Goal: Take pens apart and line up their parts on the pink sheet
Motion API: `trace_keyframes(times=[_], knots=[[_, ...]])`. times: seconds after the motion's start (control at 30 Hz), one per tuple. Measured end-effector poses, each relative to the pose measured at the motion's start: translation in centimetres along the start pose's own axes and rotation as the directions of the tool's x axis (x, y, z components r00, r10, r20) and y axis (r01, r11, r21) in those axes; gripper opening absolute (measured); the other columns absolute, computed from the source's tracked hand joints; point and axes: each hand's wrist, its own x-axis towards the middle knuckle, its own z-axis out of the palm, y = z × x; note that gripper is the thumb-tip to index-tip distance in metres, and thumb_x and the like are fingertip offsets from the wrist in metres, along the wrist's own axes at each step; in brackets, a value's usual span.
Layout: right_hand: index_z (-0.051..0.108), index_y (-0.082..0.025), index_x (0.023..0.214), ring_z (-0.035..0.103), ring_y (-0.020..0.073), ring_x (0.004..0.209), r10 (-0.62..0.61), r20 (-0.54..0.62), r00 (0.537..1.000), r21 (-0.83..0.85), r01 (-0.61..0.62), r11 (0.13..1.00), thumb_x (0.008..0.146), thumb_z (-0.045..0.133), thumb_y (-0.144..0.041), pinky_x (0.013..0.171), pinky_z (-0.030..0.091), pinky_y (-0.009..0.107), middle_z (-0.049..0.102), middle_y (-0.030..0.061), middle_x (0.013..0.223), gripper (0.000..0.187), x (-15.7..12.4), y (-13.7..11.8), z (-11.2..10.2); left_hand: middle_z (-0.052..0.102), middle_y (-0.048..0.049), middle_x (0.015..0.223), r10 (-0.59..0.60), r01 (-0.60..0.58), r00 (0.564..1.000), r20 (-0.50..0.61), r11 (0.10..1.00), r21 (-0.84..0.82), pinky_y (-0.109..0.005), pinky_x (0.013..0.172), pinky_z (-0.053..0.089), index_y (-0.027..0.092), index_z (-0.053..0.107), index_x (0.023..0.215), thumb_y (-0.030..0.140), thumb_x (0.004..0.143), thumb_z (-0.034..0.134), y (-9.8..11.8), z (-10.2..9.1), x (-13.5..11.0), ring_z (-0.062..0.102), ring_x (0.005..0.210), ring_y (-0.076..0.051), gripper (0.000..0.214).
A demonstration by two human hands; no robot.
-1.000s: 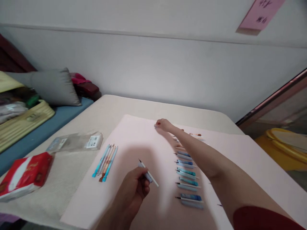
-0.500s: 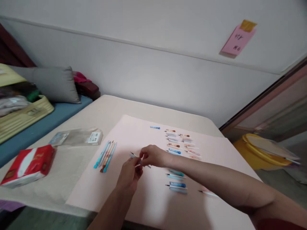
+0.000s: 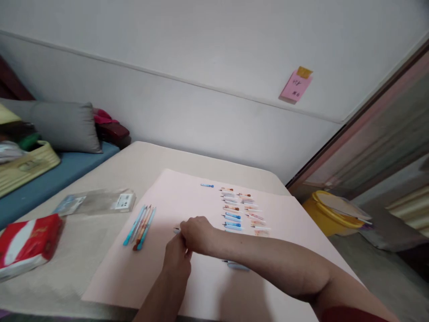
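Both of my hands meet above the pale pink sheet point(image 3: 201, 286). My left hand point(image 3: 177, 259) is closed around a slim white pen point(image 3: 176, 230), whose dark tip points left past the fingers. My right hand point(image 3: 197, 233) is closed over the same pen, pressed against the left fingers; most of the pen is hidden. To the left lie several slim pens point(image 3: 143, 228) side by side, blue, grey, brown and teal. On the right, several dark-tipped white pens point(image 3: 231, 224) with coloured caps or barrels lie in two columns. One blue cap-like piece point(image 3: 207, 185) lies apart at the back.
A clear plastic packet point(image 3: 103, 201) and a red tissue pack point(image 3: 30, 243) lie on the cream table cover point(image 3: 83, 250). Behind are a grey cushion point(image 3: 67, 125) and a basket point(image 3: 30, 167). A yellow bucket point(image 3: 321, 217) stands right; a pink note point(image 3: 296, 86) hangs on the wall.
My right hand has moved in over the left fingers, covering more of the pen. The whole view has shifted somewhat; the laid-out pens appear further left and lower.
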Motion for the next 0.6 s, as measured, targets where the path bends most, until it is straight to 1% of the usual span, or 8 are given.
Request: trace_keyframes(times=[0.07, 0.17, 0.2, 0.3, 0.37, 0.47, 0.6], knots=[[0.069, -0.013, 0.08, 0.066, 0.0303, 0.071, 0.007, 0.001, 1.0, -0.003, -0.007, 1.0, 0.064, 0.068, -0.026, 0.055, 0.05, 0.035, 0.069, 0.0166, 0.076, 0.021, 0.2, -0.1, 0.2, 0.051, 0.0024, 0.051, 0.015, -0.015, 0.998, -0.053, 1.0, -0.011, -0.018, 0.05, 0.039, 0.02, 0.049, 0.062, 0.0, 0.07, 0.054, 0.1, 0.0, -0.2, 0.055, 0.052, -0.011, 0.022], [0.069, -0.015, 0.076, 0.066, 0.0292, 0.069, 0.011, -0.014, 1.0, -0.004, -0.011, 1.0, 0.064, 0.066, -0.022, 0.055, 0.05, 0.034, 0.069, 0.0146, 0.074, 0.014, 0.3, 0.3, 0.5, 0.052, 0.002, 0.054, 0.005, -0.019, 0.989, -0.145, 0.995, -0.095, -0.019, 0.053, 0.042, 0.019, 0.05, 0.062, 0.001, 0.072, 0.053, 0.3, 0.7, -0.1, 0.056, 0.055, -0.011, 0.021], [0.069, -0.015, 0.077, 0.066, 0.0288, 0.07, 0.007, -0.018, 1.0, -0.004, -0.007, 1.0, 0.065, 0.064, -0.02, 0.055, 0.05, 0.034, 0.069, 0.0143, 0.074, 0.014, 0.4, 0.6, 0.6, 0.053, 0.0017, 0.056, -0.005, -0.016, 0.987, -0.164, 0.992, -0.128, -0.019, 0.055, 0.043, 0.019, 0.05, 0.063, 0.002, 0.073, 0.053, 0.3, 1.1, -0.1, 0.056, 0.056, -0.01, 0.02], [0.069, -0.016, 0.083, 0.066, 0.0287, 0.074, -0.005, -0.036, 0.999, 0.003, 0.005, 1.0, 0.069, 0.058, -0.019, 0.057, 0.05, 0.034, 0.07, 0.0144, 0.08, 0.018, 0.8, 1.9, 1.1, 0.058, 0.0004, 0.069, -0.041, 0.007, 0.984, -0.175, 0.981, -0.193, -0.019, 0.06, 0.045, 0.018, 0.054, 0.069, 0.006, 0.072, 0.058, 0.5, 1.8, -0.1, 0.057, 0.063, -0.008, 0.013], [0.068, -0.016, 0.088, 0.066, 0.0281, 0.079, 0.024, -0.059, 0.998, 0.01, -0.024, 1.0, 0.071, 0.056, -0.019, 0.061, 0.05, 0.034, 0.069, 0.0145, 0.086, 0.021, 1.5, 3.4, 1.8, 0.058, -0.0002, 0.071, -0.083, 0.04, 0.976, -0.201, 0.977, -0.211, -0.02, 0.06, 0.046, 0.017, 0.055, 0.072, 0.008, 0.071, 0.06, 0.7, 1.9, -0.3, 0.057, 0.062, -0.008, 0.01], [0.067, -0.017, 0.096, 0.065, 0.0272, 0.085, 0.118, -0.086, 0.989, 0.011, -0.118, 0.993, 0.071, 0.055, -0.015, 0.066, 0.049, 0.033, 0.069, 0.0148, 0.091, 0.027, 3.2, 6.5, 3.0, 0.057, -0.0017, 0.071, -0.123, 0.072, 0.964, -0.235, 0.974, -0.215, -0.023, 0.061, 0.048, 0.016, 0.053, 0.072, 0.009, 0.071, 0.06, 0.9, 2.0, -0.7, 0.057, 0.061, -0.009, 0.01], [0.065, -0.014, 0.099, 0.064, 0.0271, 0.088, 0.24, -0.103, 0.965, 0.017, -0.24, 0.971, 0.075, 0.052, -0.011, 0.07, 0.048, 0.033, 0.067, 0.0157, 0.095, 0.028, 5.9, 11.5, 4.4, 0.061, -0.0051, 0.079, -0.112, 0.076, 0.979, -0.172, 0.976, -0.206, -0.023, 0.062, 0.049, 0.014, 0.055, 0.081, 0.007, 0.07, 0.06, 0.8, 2.3, -1.4, 0.06, 0.068, -0.011, 0.014]])
